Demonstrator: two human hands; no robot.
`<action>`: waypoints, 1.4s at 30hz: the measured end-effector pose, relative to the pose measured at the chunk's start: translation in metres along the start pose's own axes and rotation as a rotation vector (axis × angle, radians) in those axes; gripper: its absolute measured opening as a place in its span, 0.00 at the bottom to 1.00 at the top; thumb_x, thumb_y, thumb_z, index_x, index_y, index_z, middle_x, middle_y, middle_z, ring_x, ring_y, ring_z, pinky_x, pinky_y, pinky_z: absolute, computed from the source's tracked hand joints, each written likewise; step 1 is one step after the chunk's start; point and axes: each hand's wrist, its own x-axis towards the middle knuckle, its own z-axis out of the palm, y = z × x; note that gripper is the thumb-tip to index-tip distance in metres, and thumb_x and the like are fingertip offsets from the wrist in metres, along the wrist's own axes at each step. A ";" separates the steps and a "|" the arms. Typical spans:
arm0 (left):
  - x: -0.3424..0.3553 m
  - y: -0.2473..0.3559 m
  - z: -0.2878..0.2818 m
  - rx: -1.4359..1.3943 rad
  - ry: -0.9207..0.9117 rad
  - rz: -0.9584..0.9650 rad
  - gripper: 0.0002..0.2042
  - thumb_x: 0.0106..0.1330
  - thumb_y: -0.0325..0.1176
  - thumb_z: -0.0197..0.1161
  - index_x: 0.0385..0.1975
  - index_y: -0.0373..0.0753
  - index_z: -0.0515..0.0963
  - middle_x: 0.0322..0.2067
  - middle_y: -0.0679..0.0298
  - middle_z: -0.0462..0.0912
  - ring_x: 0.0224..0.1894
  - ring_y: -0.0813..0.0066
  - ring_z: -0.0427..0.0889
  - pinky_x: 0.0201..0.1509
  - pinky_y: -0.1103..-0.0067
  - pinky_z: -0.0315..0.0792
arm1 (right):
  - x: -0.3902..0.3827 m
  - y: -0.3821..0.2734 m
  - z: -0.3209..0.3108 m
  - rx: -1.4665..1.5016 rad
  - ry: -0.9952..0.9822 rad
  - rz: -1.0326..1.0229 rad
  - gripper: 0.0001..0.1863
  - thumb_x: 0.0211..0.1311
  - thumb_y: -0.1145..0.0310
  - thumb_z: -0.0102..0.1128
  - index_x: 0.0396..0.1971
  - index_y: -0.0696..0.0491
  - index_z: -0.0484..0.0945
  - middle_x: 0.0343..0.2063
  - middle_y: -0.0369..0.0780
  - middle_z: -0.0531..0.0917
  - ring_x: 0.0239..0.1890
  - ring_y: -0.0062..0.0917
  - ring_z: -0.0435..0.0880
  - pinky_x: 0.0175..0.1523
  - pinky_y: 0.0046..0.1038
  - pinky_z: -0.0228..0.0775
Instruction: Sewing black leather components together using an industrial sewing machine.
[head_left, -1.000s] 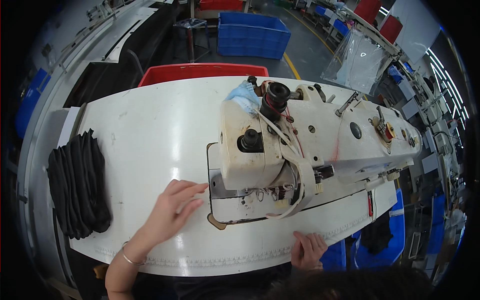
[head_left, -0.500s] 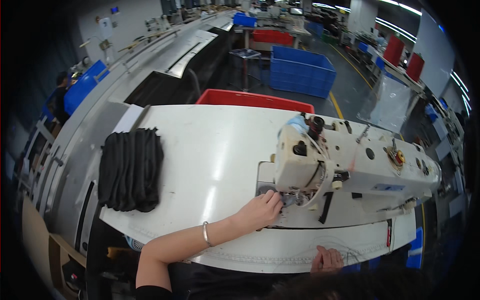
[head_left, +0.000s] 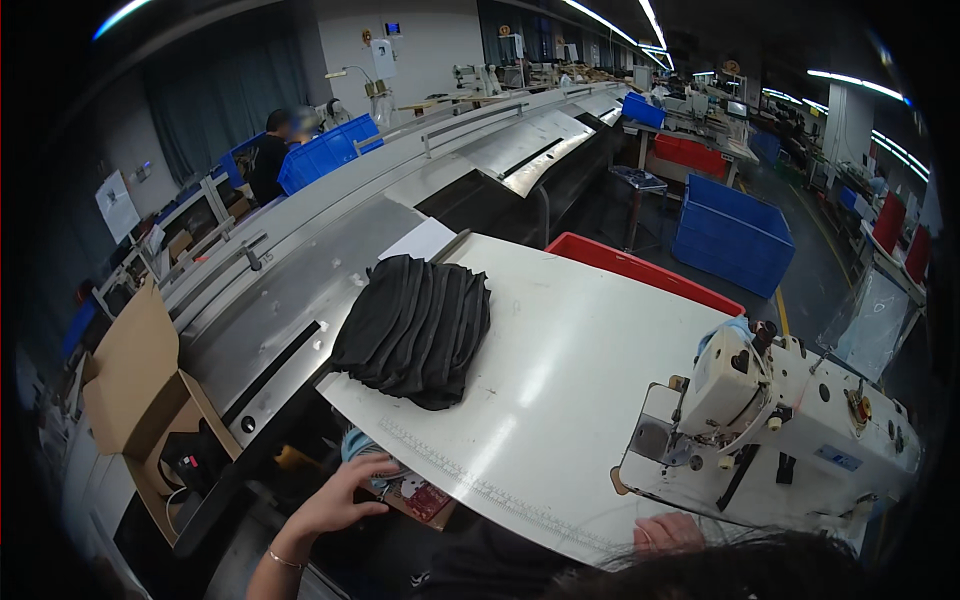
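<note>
A cardboard box (head_left: 130, 405) stands left of the left hand (head_left: 333, 502), whose thumb and fingers are parted, gripping nothing visible. A blue item (head_left: 355, 442) lies at those fingertips; contact is unclear. Beyond them, a black fabric stack (head_left: 415, 325) rests on the table (head_left: 570, 370). The right hand's (head_left: 670, 532) fingers curl at the table edge, grip unclear; the sewing machine (head_left: 735, 385) stands beyond.

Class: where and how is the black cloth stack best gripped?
Probably at the near end of the black cloth stack, coming from the person's side, with the left hand, thumb on top. That end lies close to the edge of the white table, and the folds run toward it; the many layers may slip unless clamped together.
</note>
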 end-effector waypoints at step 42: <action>0.124 0.057 0.037 -0.077 -0.378 0.473 0.08 0.64 0.28 0.57 0.32 0.30 0.80 0.28 0.57 0.79 0.30 0.69 0.79 0.35 0.79 0.71 | 0.095 -0.111 0.096 -0.022 -0.075 -0.353 0.21 0.50 0.70 0.51 0.46 0.61 0.73 0.45 0.50 0.77 0.50 0.37 0.77 0.56 0.35 0.68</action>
